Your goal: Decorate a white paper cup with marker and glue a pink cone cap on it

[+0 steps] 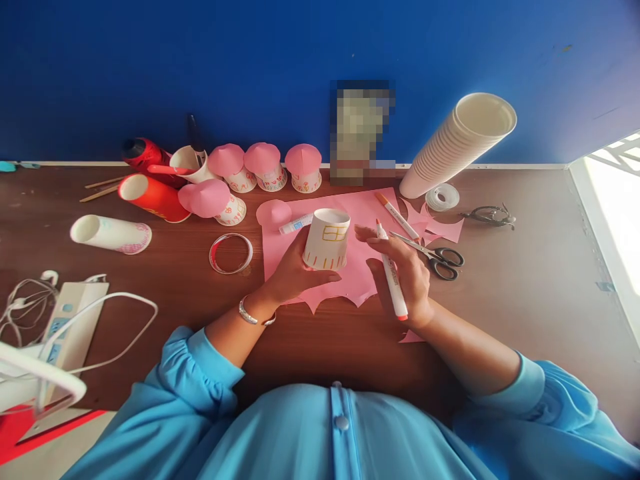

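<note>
My left hand (295, 267) holds a white paper cup (326, 241), its bottom toward me. The cup's side bears a yellow window drawing and a row of orange and yellow strokes along its lower rim. To the right of the cup, my right hand (411, 270) holds a white marker (393, 280) with an uncovered orange-red tip pointing away from me. Under both lies a scalloped pink paper sheet (357, 273). A glue stick (296, 224) and a second marker (399, 217) rest on this sheet. Black-handled scissors (443, 260) lie beside my right hand.
Cups with pink cone tops (303, 160) stand at the back left, near red cups (150, 195). A tall cup stack (450, 147) leans at the back right beside a tape roll (443, 197). Another roll (231, 253) and a power strip (75, 320) lie left.
</note>
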A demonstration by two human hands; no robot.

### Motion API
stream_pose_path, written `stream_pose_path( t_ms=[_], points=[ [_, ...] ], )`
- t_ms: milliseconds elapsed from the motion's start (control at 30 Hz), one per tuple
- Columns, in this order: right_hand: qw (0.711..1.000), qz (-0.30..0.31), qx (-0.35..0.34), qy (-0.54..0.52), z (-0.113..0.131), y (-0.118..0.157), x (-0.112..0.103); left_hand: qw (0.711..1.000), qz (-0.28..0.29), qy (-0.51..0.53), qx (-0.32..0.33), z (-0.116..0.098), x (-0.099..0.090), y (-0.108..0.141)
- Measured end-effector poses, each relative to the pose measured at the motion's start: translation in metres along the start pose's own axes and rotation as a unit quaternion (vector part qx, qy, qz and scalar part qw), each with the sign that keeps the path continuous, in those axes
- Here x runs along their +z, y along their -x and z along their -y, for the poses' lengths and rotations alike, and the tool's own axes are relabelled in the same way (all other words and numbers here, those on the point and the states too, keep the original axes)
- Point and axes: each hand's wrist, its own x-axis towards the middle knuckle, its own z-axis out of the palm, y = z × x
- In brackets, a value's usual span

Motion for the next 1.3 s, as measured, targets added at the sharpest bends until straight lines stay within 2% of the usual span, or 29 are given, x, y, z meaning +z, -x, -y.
stream_pose_path(
  t_ms=[200,433,567,800,900,1033,1133,1300],
  points=[
    [0.999,-0.005,-0.03,0.021,-0.011,0.003,0.004,0.987,-0.063,-0.14,0.054,-0.002,0.003,0.0],
    [0.995,0.084,-0.055,0.025,-0.014,0.0,0.01,0.977,-0.064,-0.188,0.072,-0.001,0.009,0.003],
    [0.995,0.087,-0.049,0.019,-0.017,0.002,0.01,0.985,-0.026,-0.157,0.062,0.003,0.008,0.006],
    [0.997,0.013,-0.024,-0.07,-0.022,-0.007,0.008,0.992,0.086,0.012,0.089,0.003,0.0,0.006],
    [0.994,0.008,-0.007,-0.104,-0.024,-0.007,0.008,0.992,0.09,0.067,0.051,0.002,-0.001,0.004],
    [0.994,0.015,-0.03,-0.106,-0.024,-0.008,0.008,0.984,0.117,0.129,-0.034,0.0,-0.002,0.004],
    [0.996,0.018,-0.039,-0.08,-0.022,-0.01,0.007,0.983,0.11,0.139,-0.037,0.001,-0.003,0.004],
    [0.998,0.025,-0.025,-0.049,-0.023,-0.011,0.007,0.997,0.042,0.071,-0.003,0.004,-0.002,0.001]
  ],
)
